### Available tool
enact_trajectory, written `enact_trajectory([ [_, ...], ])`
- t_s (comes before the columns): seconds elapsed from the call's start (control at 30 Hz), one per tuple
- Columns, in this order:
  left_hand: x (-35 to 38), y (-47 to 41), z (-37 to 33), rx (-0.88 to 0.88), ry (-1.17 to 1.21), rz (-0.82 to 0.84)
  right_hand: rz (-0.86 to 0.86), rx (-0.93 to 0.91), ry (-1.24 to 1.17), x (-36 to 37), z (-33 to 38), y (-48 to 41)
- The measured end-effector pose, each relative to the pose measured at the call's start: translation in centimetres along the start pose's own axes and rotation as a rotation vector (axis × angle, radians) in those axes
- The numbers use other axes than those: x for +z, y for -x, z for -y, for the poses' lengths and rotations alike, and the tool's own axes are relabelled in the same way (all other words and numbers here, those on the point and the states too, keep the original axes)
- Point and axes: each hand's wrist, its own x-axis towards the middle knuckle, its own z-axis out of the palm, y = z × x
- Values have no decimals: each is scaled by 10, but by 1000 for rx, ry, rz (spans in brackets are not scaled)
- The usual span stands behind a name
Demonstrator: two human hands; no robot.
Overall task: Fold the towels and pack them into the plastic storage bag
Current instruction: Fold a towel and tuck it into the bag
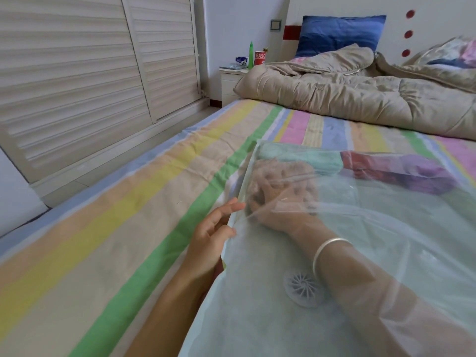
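Item: bag, clear plastic, lying flat on the striped sheet of the bed, towards the near right; its far end reaches about mid-bed and its near end runs off the lower edge of the view. A round white valve shows in the bag's near half. Contents, all at the far end: teal towel in the far left corner, folded; red towel just right of it; purple towel further right, touching the red one; peach towel just in front of the teal one, against the bag's left edge. Your left hand is outside the bag at that left edge, pinching the plastic between thumb and fingers, the fingers only slightly bent. Your right hand is inside the bag, the forearm lying along it under the top layer, and the hand rests on the near side of the peach towel; seen through the hazy plastic, you cannot tell whether it grips the towel or merely presses on it. A silver bracelet sits on the right wrist. Other items: beige quilt, bunched across the head of the bed; blue pillow upright against the wall behind it; white nightstand beside the bed's far left corner, bearing a green bottle and a red can side by side; slatted white doors along the left wall.
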Motion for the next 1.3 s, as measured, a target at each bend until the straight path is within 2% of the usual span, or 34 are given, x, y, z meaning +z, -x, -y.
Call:
enact_trajectory([
  [0.1,-1,4,-8,-71,-38,-5,-34,-33,34,6,-6,29],
  [0.17,-3,8,-15,-117,-182,29,-63,-3,55,7,-15,54],
  [0.3,-7,29,-46,-217,-630,182,-15,77,-10,5,-29,115],
  [0.4,8,52,-79,-291,-1129,360,22,98,-30,1,-41,161],
  [0.47,33,77,-102,-262,-1342,422,59,90,-99,-7,-42,197],
  [0.53,66,103,-121,-162,-1334,459,74,78,-127,-8,-39,233],
  [0.6,103,130,-137,-42,-1187,490,27,27,-178,-9,-43,265],
  [0.63,122,144,-143,19,-1103,511,78,0,-196,-14,-49,282],
  [0.73,179,181,-150,160,-889,572,209,-68,-50,-41,-76,348],
  [0.93,282,230,-146,193,-671,735,364,-92,-349,-96,-134,473],
  [1.0,313,238,-142,124,-753,807,362,-70,-533,-109,-162,502],
  [1.1,356,251,-138,-10,-1168,975,169,111,-842,-123,-210,539],
  [1.13,369,259,-138,-40,-1279,1007,65,178,-862,-125,-228,549],
  [1.17,382,266,-139,4,-1376,1006,-44,220,-808,-126,-247,559],
  [1.23,408,279,-137,303,-1452,886,-216,274,-595,-125,-285,576],
  [1.3,429,292,-133,566,-1236,759,-262,250,-379,-125,-315,591],
])
